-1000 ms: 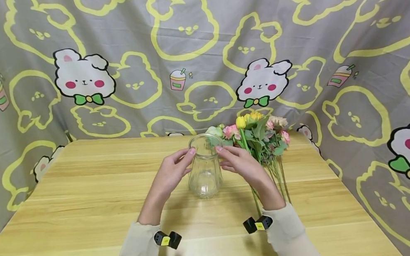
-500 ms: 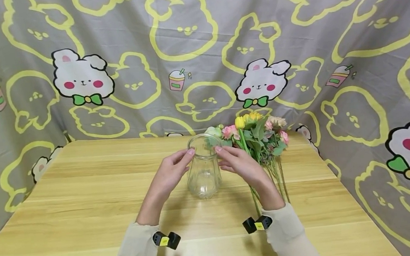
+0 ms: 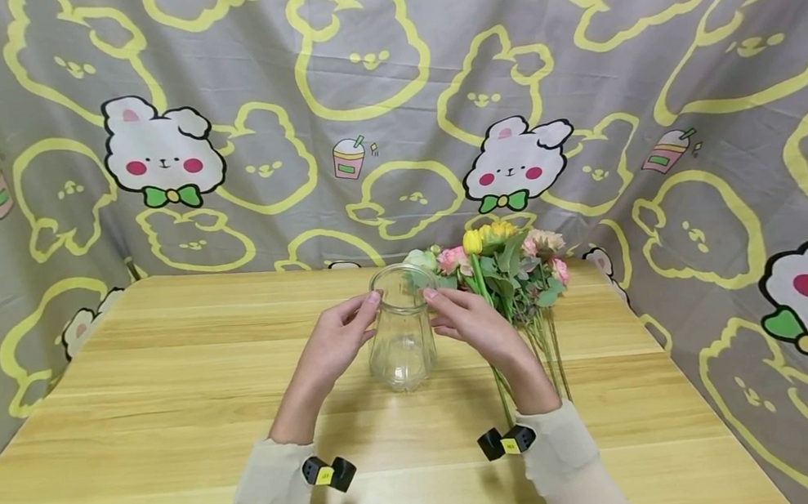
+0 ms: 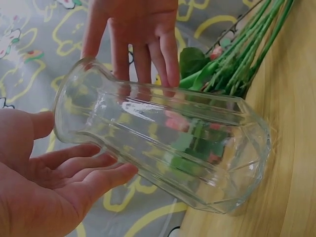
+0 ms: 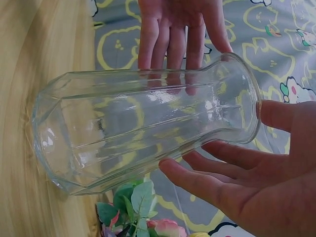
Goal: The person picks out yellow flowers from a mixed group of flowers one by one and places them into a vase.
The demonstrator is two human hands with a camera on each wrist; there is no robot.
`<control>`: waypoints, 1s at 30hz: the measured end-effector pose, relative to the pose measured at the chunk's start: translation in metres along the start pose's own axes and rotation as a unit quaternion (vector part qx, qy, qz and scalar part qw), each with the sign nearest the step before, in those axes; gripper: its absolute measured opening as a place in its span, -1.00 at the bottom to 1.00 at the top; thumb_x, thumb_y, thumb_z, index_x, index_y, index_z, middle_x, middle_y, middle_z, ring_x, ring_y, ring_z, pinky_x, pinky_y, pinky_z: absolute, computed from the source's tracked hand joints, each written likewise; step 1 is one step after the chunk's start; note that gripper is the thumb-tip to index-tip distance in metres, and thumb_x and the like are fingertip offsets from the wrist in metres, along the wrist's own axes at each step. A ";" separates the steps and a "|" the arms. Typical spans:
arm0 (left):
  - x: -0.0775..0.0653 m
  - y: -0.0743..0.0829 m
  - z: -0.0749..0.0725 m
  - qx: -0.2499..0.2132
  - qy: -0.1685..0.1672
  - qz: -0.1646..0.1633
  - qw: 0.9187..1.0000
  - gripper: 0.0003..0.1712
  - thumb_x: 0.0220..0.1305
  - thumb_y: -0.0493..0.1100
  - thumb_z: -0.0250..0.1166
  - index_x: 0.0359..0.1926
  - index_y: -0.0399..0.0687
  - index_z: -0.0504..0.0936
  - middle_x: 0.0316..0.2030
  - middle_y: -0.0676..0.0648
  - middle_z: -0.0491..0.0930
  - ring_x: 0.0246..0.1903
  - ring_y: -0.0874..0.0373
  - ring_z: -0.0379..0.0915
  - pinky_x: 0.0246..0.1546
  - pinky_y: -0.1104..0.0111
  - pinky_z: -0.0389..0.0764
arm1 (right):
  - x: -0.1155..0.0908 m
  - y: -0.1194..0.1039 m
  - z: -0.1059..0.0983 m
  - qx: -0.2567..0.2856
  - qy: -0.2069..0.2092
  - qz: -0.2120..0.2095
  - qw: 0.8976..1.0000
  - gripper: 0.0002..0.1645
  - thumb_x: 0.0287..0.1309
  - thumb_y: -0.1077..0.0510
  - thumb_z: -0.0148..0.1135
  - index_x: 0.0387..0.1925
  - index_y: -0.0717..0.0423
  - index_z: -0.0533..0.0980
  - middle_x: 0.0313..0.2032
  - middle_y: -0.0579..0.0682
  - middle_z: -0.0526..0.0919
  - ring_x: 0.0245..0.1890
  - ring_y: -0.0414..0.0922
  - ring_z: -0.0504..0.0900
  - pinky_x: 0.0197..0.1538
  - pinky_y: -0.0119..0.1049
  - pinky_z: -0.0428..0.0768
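A clear glass vase (image 3: 402,359) stands upright at the middle of the table, its faceted base at the wood and its mouth up. My left hand (image 3: 336,337) holds it from the left, thumb at the rim and the other fingers along the neck and side. From the opposite side my right hand (image 3: 478,324) holds it the same way, with its thumb (image 5: 276,114) against the lip. Through the glass (image 4: 163,133), the left wrist view shows leaves and pink petals behind. Both wrist views show the vase with nothing inside.
Just right of the vase lies a bunch of flowers (image 3: 513,269), yellow, pink and pale blooms at the back. Its long green stems (image 3: 548,343) reach forward, partly behind my right forearm. A patterned grey curtain (image 3: 251,136) surrounds the back and sides of the wooden table (image 3: 172,440).
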State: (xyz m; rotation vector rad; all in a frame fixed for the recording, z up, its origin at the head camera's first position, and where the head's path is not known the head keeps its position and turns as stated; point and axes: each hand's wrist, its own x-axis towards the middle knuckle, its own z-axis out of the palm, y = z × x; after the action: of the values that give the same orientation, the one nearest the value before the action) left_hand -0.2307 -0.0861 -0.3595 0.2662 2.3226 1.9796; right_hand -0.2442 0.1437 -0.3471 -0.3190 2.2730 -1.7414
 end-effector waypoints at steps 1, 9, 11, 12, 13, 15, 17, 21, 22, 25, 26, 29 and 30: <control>0.000 0.000 0.000 0.000 0.002 0.000 1.000 -0.29 0.52 0.25 0.08 0.43 -0.13 0.42 0.42 -0.16 0.38 0.41 -0.06 0.35 0.31 0.20 0.58 | 0.000 0.000 0.000 -0.001 0.001 0.000 1.000 -0.21 0.50 -0.26 0.02 0.49 0.15 0.27 0.48 0.16 0.30 0.37 0.24 0.43 0.44 -0.05 0.50; 0.001 -0.001 0.000 -0.016 0.001 0.000 1.000 -0.27 0.49 0.27 0.12 0.41 -0.14 0.44 0.42 -0.17 0.39 0.40 -0.09 0.36 0.29 0.22 0.59 | 0.000 -0.001 0.000 0.000 0.005 0.004 1.000 -0.21 0.49 -0.27 0.03 0.49 0.14 0.29 0.47 0.14 0.31 0.37 0.20 0.45 0.43 -0.05 0.50; 0.001 -0.002 -0.001 -0.023 -0.002 -0.002 1.000 -0.26 0.48 0.27 0.13 0.41 -0.15 0.44 0.42 -0.16 0.38 0.40 -0.09 0.35 0.30 0.21 0.58 | 0.000 -0.001 0.000 -0.003 0.004 0.004 1.000 -0.22 0.49 -0.27 0.02 0.49 0.12 0.30 0.48 0.13 0.31 0.37 0.18 0.46 0.43 -0.06 0.51; 0.001 -0.002 -0.001 -0.027 -0.003 -0.003 1.000 -0.26 0.48 0.27 0.13 0.41 -0.16 0.44 0.42 -0.16 0.38 0.40 -0.10 0.35 0.30 0.21 0.58 | 0.000 -0.001 0.001 -0.003 0.005 0.006 1.000 -0.24 0.49 -0.27 0.03 0.48 0.10 0.31 0.47 0.11 0.32 0.36 0.16 0.47 0.43 -0.07 0.51; 0.001 -0.002 -0.001 -0.030 -0.004 -0.004 1.000 -0.26 0.48 0.27 0.14 0.41 -0.15 0.44 0.43 -0.16 0.38 0.41 -0.10 0.34 0.31 0.20 0.57 | 0.000 -0.001 0.001 -0.004 0.005 0.006 1.000 -0.24 0.49 -0.27 0.03 0.48 0.09 0.31 0.47 0.11 0.32 0.36 0.15 0.47 0.42 -0.07 0.52; 0.001 -0.003 -0.002 -0.036 -0.007 -0.004 0.999 -0.27 0.48 0.26 0.14 0.40 -0.15 0.44 0.43 -0.15 0.37 0.41 -0.10 0.34 0.32 0.20 0.57 | 0.000 0.000 0.001 -0.005 0.007 0.006 1.000 -0.25 0.49 -0.27 0.02 0.48 0.08 0.32 0.47 0.10 0.33 0.35 0.14 0.48 0.42 -0.08 0.52; 0.002 -0.003 -0.002 -0.038 -0.009 -0.003 0.999 -0.28 0.48 0.26 0.15 0.40 -0.15 0.45 0.43 -0.15 0.38 0.41 -0.10 0.34 0.32 0.20 0.57 | -0.001 0.000 0.001 -0.005 0.006 0.006 1.000 -0.23 0.49 -0.28 0.02 0.48 0.09 0.30 0.47 0.12 0.32 0.36 0.15 0.48 0.43 -0.06 0.52; 0.002 -0.005 -0.002 -0.034 -0.008 -0.001 0.999 -0.28 0.47 0.26 0.15 0.39 -0.15 0.46 0.42 -0.15 0.38 0.40 -0.10 0.35 0.31 0.20 0.58 | -0.002 -0.001 0.001 -0.013 0.006 0.009 1.000 -0.15 0.46 -0.34 0.02 0.51 0.09 0.25 0.47 0.14 0.32 0.39 0.16 0.44 0.44 -0.03 0.49; 0.002 -0.005 -0.002 -0.031 -0.007 -0.001 0.999 -0.27 0.47 0.27 0.15 0.39 -0.14 0.46 0.42 -0.16 0.39 0.40 -0.10 0.35 0.30 0.20 0.59 | -0.002 -0.001 0.001 -0.021 0.007 0.007 1.000 -0.13 0.45 -0.35 0.02 0.52 0.10 0.23 0.47 0.15 0.32 0.39 0.17 0.43 0.45 -0.02 0.49; 0.002 -0.006 -0.003 -0.021 -0.006 0.000 1.000 -0.27 0.46 0.29 0.14 0.39 -0.12 0.46 0.41 -0.15 0.40 0.40 -0.08 0.36 0.28 0.21 0.60 | -0.004 -0.002 -0.002 -0.060 0.026 -0.003 0.998 -0.10 0.43 -0.39 0.00 0.53 0.08 0.21 0.44 0.16 0.36 0.35 0.18 0.47 0.42 0.03 0.51; 0.003 -0.006 -0.003 -0.019 -0.006 0.000 1.000 -0.27 0.46 0.29 0.14 0.39 -0.11 0.46 0.41 -0.15 0.41 0.40 -0.08 0.36 0.28 0.21 0.61 | -0.005 -0.002 -0.004 -0.074 0.036 -0.009 0.997 -0.10 0.44 -0.39 -0.02 0.53 0.08 0.20 0.42 0.18 0.38 0.33 0.19 0.50 0.40 0.04 0.52; 0.003 -0.007 -0.004 -0.016 -0.008 0.003 1.000 -0.29 0.48 0.28 0.13 0.39 -0.10 0.47 0.41 -0.14 0.41 0.40 -0.07 0.36 0.27 0.22 0.61 | -0.008 -0.004 -0.012 -0.107 0.079 -0.023 0.991 -0.14 0.47 -0.37 -0.05 0.52 0.08 0.22 0.38 0.23 0.43 0.22 0.21 0.60 0.32 0.09 0.59; 0.003 -0.007 -0.004 -0.016 -0.008 0.004 1.000 -0.29 0.48 0.28 0.13 0.39 -0.10 0.47 0.41 -0.14 0.41 0.40 -0.08 0.36 0.27 0.22 0.61 | -0.009 -0.004 -0.015 -0.113 0.096 -0.026 0.989 -0.16 0.48 -0.35 -0.05 0.52 0.09 0.23 0.35 0.24 0.46 0.19 0.22 0.61 0.29 0.10 0.61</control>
State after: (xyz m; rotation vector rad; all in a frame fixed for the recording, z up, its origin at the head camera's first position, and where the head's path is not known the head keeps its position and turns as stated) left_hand -0.2349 -0.0901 -0.3657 0.2887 2.2818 2.0095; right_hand -0.2408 0.1591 -0.3388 -0.2668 2.6300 -1.6011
